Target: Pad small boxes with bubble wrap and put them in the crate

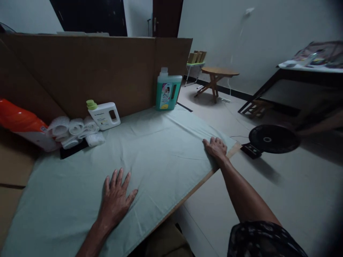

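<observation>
A pale green cloth (150, 150) lies spread over a low board. My left hand (116, 198) rests flat on it near the front edge, fingers spread, holding nothing. My right hand (216, 148) lies palm down on the cloth's right edge, by the board's corner, fingers stretched forward. Neither hand grips anything.
A cardboard wall (93, 71) backs the board. Along it stand a teal detergent bottle (168, 89), a white bottle with a green cap (104, 114), rolled white cloths (73, 130) and an orange refill pouch (23, 125). A black fan (270, 139) lies on the floor at right, a small round table (218, 73) beyond.
</observation>
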A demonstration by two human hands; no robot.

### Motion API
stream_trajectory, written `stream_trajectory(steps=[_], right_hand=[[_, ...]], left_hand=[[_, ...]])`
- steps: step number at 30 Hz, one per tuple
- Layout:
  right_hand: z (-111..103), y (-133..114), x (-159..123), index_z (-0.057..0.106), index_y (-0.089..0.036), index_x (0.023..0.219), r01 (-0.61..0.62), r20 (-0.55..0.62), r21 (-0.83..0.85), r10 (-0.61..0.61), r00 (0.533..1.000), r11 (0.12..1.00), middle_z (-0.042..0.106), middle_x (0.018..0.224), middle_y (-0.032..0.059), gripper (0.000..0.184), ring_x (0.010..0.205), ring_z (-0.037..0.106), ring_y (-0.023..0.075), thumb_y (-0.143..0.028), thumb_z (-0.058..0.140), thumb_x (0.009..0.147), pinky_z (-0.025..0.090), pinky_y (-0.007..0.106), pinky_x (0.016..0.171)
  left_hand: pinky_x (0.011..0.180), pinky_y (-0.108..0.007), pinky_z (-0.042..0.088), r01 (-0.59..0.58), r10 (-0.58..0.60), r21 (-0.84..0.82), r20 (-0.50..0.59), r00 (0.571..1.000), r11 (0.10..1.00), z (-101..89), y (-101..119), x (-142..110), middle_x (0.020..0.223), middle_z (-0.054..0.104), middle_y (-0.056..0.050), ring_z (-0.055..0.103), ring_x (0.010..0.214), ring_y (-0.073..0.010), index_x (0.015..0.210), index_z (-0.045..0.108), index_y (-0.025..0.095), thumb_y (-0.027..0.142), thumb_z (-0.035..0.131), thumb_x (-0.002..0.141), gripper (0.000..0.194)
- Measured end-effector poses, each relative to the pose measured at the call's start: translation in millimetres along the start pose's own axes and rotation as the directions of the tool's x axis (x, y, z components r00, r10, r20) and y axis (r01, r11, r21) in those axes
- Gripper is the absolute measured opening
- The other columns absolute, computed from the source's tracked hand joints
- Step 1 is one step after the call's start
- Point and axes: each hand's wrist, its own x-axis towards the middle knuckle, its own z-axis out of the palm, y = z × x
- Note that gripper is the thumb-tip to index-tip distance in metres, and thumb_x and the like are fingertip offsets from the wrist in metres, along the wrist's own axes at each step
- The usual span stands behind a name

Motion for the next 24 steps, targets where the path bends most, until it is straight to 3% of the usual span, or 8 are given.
stream_trajectory(steps=[11, 24], right_hand=[[4.9, 6.3, 6.5, 0.057, -0.011, 0.128, -0.005, 0.010, 0.002, 0.004, 1.000, 1.000, 0.054, 0.136, 0.0253, 0.057, 0.132, 0.047, 0.0373, -0.052, 0.029, 0.101, 0.034, 0.050, 0.106], [2.3, 6.9, 2.8, 0.060, -0.010, 0.126, 0.010, 0.011, 0.004, -0.010, 1.000, 1.000, 0.056, 0.133, 0.0273, 0.059, 0.128, 0.051, 0.0403, -0.054, 0.030, 0.100, 0.038, 0.054, 0.103]], left_hand=[[0.123, -0.059, 0.012, -0.066, 0.065, -0.072, -0.015, 0.998, 0.995, -2.6, 39.3, -35.1, 0.165, 0.031, -0.012, 0.024, 0.154, -0.0353, 0.154, 0.041, 0.030, 0.057, 0.051, 0.093, 0.068], [0.123, -0.057, 0.012, -0.093, 0.090, -0.030, -0.095, 0.991, 0.995, -2.5, 49.3, -45.7, 0.164, 0.034, -0.011, 0.027, 0.152, -0.0352, 0.154, 0.041, 0.031, 0.060, 0.050, 0.094, 0.068]])
